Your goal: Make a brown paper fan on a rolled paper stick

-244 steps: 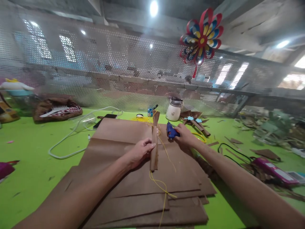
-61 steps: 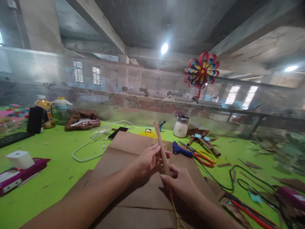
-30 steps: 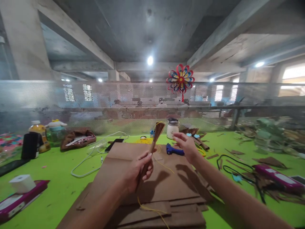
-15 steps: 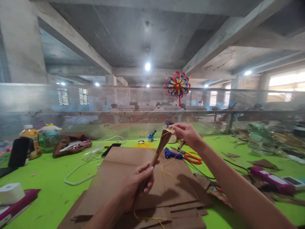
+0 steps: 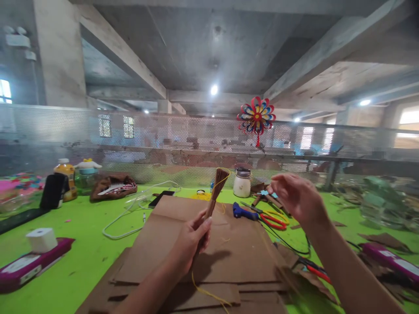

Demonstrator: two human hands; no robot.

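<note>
My left hand point(image 5: 196, 233) is closed around the narrow lower part of a brush-like bundle of thin brown strips point(image 5: 220, 181). The bundle leans slightly right, its flared end up, above brown cardboard sheets point(image 5: 183, 248). Yellow thread point(image 5: 225, 175) loops about the flared end, and another length point(image 5: 209, 293) trails from below my left hand onto the cardboard. Up to the right and apart from the bundle, my right hand point(image 5: 296, 198) has its fingers curled together, slightly blurred. What lies between its fingertips cannot be made out.
On the green table point(image 5: 88, 270), a blue-handled tool point(image 5: 244, 212) and red-and-yellow scissors point(image 5: 274, 220) lie right of centre. Behind stand a white lidded jar point(image 5: 242, 183) and a perforated metal screen point(image 5: 183, 131). A phone point(image 5: 161, 199) and white cable point(image 5: 114, 235) are to the left.
My right hand has moved right, away from the top of the bundle where it pinched yellow thread. My left hand still holds the bundle, now more upright. The view has turned slightly left.
</note>
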